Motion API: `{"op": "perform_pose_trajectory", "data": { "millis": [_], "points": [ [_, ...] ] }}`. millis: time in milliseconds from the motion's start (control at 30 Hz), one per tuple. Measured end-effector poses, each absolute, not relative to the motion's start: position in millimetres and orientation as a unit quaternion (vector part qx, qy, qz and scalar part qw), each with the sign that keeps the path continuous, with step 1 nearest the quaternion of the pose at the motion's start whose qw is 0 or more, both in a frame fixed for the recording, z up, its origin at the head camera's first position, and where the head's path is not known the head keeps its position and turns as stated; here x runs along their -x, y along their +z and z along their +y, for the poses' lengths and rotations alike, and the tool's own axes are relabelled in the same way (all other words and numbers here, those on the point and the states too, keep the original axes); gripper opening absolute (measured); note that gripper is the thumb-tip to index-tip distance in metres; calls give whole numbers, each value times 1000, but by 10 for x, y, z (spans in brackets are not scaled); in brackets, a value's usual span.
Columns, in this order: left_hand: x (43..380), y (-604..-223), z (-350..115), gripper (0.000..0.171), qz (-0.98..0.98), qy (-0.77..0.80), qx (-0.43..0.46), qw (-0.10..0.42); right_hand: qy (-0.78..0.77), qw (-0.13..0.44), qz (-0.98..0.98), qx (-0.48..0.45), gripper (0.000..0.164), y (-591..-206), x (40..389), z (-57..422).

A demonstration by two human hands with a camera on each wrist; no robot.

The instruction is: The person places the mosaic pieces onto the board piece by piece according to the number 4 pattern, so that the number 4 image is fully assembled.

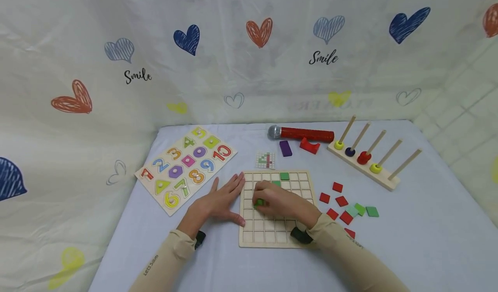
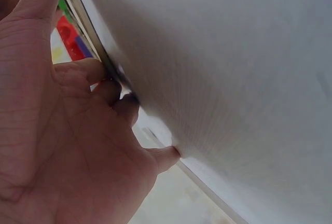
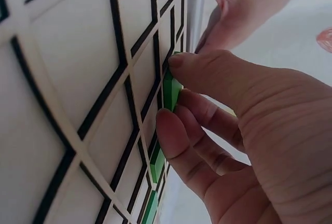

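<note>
A wooden grid board (image 1: pixel 249 239) lies flat in front of me, with green square tiles in some cells, one of them a tile (image 1: pixel 285 176) in its far row. My right hand (image 1: pixel 278 200) is over the board's left half and pinches a green tile (image 3: pixel 171 90) between thumb and fingers, right at the grid. More green tiles (image 3: pixel 157 165) show beyond it in the right wrist view. My left hand (image 1: pixel 222 200) rests at the board's left edge, fingers spread, with fingertips and thumb touching the rim.
Loose red tiles (image 1: pixel 337 187) and several green ones (image 1: pixel 371 211) lie right of the board. Behind it are a pattern card (image 1: pixel 265 160), a purple block (image 1: pixel 285 148), a red arched block (image 1: pixel 309 145) and a microphone (image 1: pixel 303 133). A number puzzle (image 1: pixel 186 166) lies left, a peg stand (image 1: pixel 365 164) right.
</note>
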State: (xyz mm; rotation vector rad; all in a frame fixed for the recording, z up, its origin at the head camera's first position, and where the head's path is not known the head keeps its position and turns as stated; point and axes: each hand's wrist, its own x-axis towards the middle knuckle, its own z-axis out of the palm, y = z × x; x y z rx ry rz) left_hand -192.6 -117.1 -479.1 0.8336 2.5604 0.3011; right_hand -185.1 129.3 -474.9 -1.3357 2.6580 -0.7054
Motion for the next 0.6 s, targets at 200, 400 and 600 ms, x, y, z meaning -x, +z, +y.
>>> {"op": "perform_pose_trajectory", "data": {
  "millis": [200,400,600],
  "points": [
    [1930,-4796,-1179,131,922,111,-300,216,-229,37,873,430,5,-4751,1837,1299],
    [1931,-4795,-1173,131,922,112,-299,219,-226,40,878,421,6,-4731,1810,1303],
    [1934,-4805,-1175,132,925,103,-295,218,-230,46,877,420,11,-4720,1786,1311]
  ]
}}
